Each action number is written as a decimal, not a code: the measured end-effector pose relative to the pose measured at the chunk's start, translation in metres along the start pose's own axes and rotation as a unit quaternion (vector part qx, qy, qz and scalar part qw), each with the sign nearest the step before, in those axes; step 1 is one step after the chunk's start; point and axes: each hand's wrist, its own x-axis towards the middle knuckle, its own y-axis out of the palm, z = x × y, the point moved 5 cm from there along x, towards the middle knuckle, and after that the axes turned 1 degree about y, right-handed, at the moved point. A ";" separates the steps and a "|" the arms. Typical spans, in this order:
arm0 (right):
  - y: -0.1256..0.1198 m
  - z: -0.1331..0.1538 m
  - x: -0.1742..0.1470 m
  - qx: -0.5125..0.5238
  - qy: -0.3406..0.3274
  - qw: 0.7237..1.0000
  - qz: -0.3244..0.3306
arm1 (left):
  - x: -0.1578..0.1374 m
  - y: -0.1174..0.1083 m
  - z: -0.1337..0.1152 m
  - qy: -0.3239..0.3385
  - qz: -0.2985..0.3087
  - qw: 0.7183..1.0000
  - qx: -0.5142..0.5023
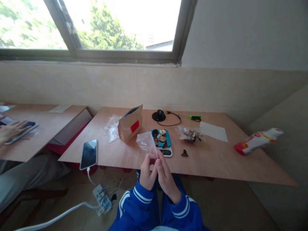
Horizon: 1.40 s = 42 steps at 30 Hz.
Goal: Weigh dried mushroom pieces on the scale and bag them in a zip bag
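Note:
Both my hands pinch the edge of a clear zip bag just past the table's front edge. My left hand and my right hand meet at the bag's reddish strip, fingers closed on it. The bag looks flat and see-through. Right behind it stands a small blue and white digital scale, with several dark and pale dried slices on its top. A single dark dried piece lies to the right of the scale. Farther right rests a clear bag of dried slices.
A brown paper pouch and crumpled clear plastic stand left, near a charging phone. Behind are a black round base, cable and green-black screwdriver. White paper and a bottle lie right. Another person's hand is left.

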 end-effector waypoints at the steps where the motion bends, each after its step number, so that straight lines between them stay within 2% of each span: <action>1: -0.001 -0.003 -0.001 0.015 0.017 1.000 -0.003 | 0.001 0.000 0.002 -0.021 0.002 1.000 -0.014; 6: -0.006 -0.016 -0.010 0.094 0.095 0.991 -0.012 | 0.002 0.003 0.014 -0.117 0.040 0.989 -0.078; 10: -0.006 -0.016 -0.012 0.105 0.099 0.989 -0.003 | 0.001 0.005 0.015 -0.139 0.033 0.985 -0.097; 15: -0.008 -0.016 -0.011 0.072 0.096 0.993 -0.002 | 0.000 0.008 0.017 -0.174 0.045 0.979 -0.092; 23: -0.009 -0.015 -0.007 0.023 0.061 0.998 0.007 | 0.000 -0.002 0.018 -0.118 -0.018 0.993 -0.007; 27: -0.012 -0.014 -0.003 -0.029 0.047 0.998 0.002 | 0.003 -0.001 0.017 -0.112 0.009 0.994 0.012; 31: -0.014 -0.013 0.002 -0.122 0.000 0.993 0.007 | 0.007 0.003 0.016 -0.114 0.036 0.992 0.042; 35: -0.025 -0.022 0.011 -0.161 -0.029 0.986 -0.022 | 0.013 0.002 0.018 -0.103 0.048 0.990 0.080; 37: -0.040 -0.033 0.019 -0.137 -0.010 0.988 -0.076 | 0.017 -0.008 0.019 -0.096 0.023 0.988 0.120; 40: -0.065 -0.049 0.035 -0.106 0.020 0.981 -0.160 | 0.022 -0.028 0.019 -0.085 -0.049 0.977 0.191; 42: -0.071 -0.054 0.047 -0.107 -0.002 0.985 -0.138 | 0.025 -0.039 0.016 -0.079 -0.083 0.969 0.217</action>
